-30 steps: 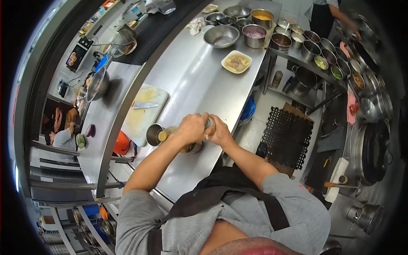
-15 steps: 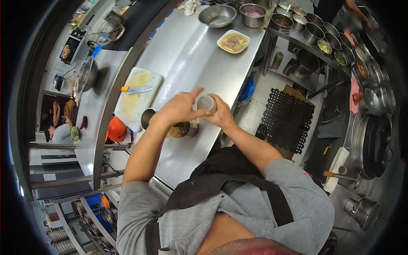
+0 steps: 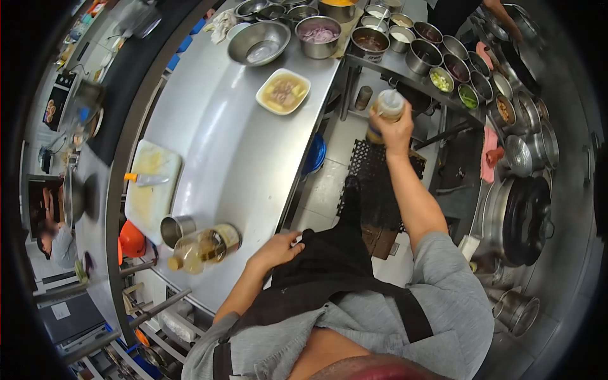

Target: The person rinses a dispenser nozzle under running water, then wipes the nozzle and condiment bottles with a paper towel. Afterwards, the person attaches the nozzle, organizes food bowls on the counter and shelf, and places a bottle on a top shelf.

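My right hand [image 3: 394, 132] is wrapped round a clear bottle [image 3: 389, 104] with a whitish top, raised over the floor to the right of the steel table [image 3: 218, 136]. My left hand [image 3: 278, 249] is low by the table's edge and the black apron, its fingers apart and nothing in it. To its left on the table, a labelled bottle [image 3: 218, 242] with a yellow cap lies on its side. Beside that is a steel cup [image 3: 177, 230]. Farther left, a knife [image 3: 149, 180] with an orange handle rests on a cutting board [image 3: 154, 209].
A square bowl of food [image 3: 283, 92] and a wide steel bowl [image 3: 259, 44] stand toward the far end. Several containers line the side shelf [image 3: 405, 68]. A black perforated mat [image 3: 373, 174] lies on the floor. Another person's arm [image 3: 503, 18] shows at the upper right.
My right hand has swung right, away from the table, carrying the bottle. My left hand has parted from it and dropped to the table's near edge. The view has turned right.
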A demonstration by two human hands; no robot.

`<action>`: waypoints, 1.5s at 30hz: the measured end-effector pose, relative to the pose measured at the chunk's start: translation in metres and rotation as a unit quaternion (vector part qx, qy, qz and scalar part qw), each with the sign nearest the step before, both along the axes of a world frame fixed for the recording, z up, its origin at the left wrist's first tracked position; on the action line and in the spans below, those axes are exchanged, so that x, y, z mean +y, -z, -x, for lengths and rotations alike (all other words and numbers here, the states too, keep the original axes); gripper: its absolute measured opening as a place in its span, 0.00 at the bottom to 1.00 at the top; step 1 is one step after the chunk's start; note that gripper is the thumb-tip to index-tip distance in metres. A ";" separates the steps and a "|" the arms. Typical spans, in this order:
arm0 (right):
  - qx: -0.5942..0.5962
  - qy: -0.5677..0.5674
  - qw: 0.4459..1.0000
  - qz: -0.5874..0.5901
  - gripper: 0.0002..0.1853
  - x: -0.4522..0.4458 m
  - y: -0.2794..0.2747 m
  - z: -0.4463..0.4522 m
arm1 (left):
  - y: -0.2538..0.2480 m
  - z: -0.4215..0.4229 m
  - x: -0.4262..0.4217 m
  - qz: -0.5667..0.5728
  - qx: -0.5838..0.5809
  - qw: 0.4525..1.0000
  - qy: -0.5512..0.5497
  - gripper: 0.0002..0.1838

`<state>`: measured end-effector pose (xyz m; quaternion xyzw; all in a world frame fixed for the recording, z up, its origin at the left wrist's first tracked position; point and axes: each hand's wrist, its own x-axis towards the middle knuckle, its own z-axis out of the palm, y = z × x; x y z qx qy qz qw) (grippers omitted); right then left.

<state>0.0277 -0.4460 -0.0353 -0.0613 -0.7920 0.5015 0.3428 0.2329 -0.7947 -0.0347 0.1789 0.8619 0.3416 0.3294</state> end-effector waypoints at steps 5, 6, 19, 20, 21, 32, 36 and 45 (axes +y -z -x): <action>0.038 0.109 0.993 -0.028 0.40 0.100 0.000 0.133 | -0.019 0.068 0.056 0.081 -0.233 0.968 -0.046 0.26; 0.042 0.123 0.991 -0.021 0.41 0.116 0.005 0.159 | -0.013 0.077 0.060 0.043 -0.232 0.970 -0.060 0.26; -0.054 0.155 0.986 -0.006 0.43 0.194 0.118 0.313 | 0.016 0.161 0.067 0.109 0.039 0.914 -0.390 0.19; -0.037 0.122 0.992 0.020 0.45 0.199 0.125 0.313 | 0.027 0.169 0.056 0.109 0.071 0.904 -0.407 0.19; -0.073 0.115 0.991 0.009 0.47 0.198 0.119 0.306 | 0.037 0.178 0.046 0.096 0.081 0.890 -0.437 0.18; -0.342 -0.303 0.877 0.148 0.18 0.015 0.105 0.161 | 0.032 0.333 0.011 -0.136 -0.031 0.738 -0.660 0.23; -0.346 -0.432 0.827 0.101 0.20 -0.049 0.108 0.183 | 0.038 0.353 0.008 -0.160 -0.055 0.742 -0.648 0.20; -0.391 -0.476 0.777 0.132 0.18 -0.092 0.108 0.209 | 0.049 0.356 0.005 -0.169 -0.049 0.789 -0.588 0.21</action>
